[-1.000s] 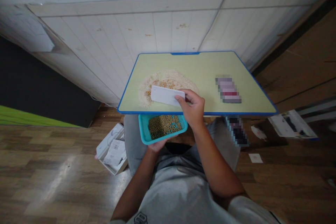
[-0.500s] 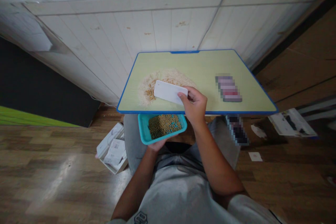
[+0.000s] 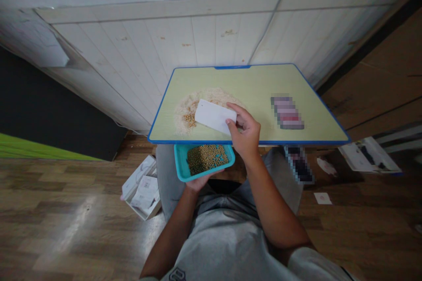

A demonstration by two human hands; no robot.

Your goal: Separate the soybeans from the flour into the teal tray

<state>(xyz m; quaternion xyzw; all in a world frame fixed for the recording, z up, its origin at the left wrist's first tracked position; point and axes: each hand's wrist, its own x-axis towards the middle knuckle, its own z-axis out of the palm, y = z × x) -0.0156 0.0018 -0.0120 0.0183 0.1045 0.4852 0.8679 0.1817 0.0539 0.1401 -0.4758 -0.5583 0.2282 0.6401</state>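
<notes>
My right hand (image 3: 244, 131) is closed on one end of a white card (image 3: 214, 117), held tilted over a pile of white grains (image 3: 194, 103) mixed with yellow beans (image 3: 189, 119) on the green blue-edged table (image 3: 257, 83). My left hand (image 3: 198, 181) grips from below a teal tray (image 3: 180, 161) filled with yellow beans and held just under the table's near edge. Most of that hand's fingers are hidden by the tray.
A blurred rectangular object (image 3: 286, 112) lies on the table's right half. On the wooden floor an open white box (image 3: 142, 188) sits at left, papers (image 3: 367, 154) at right. A white panelled wall (image 3: 211, 35) stands right behind the table.
The white card has lifted and shifted slightly right and away from the table's near edge, uncovering a small cluster of yellow beans at its left. The teal tray has stayed in place.
</notes>
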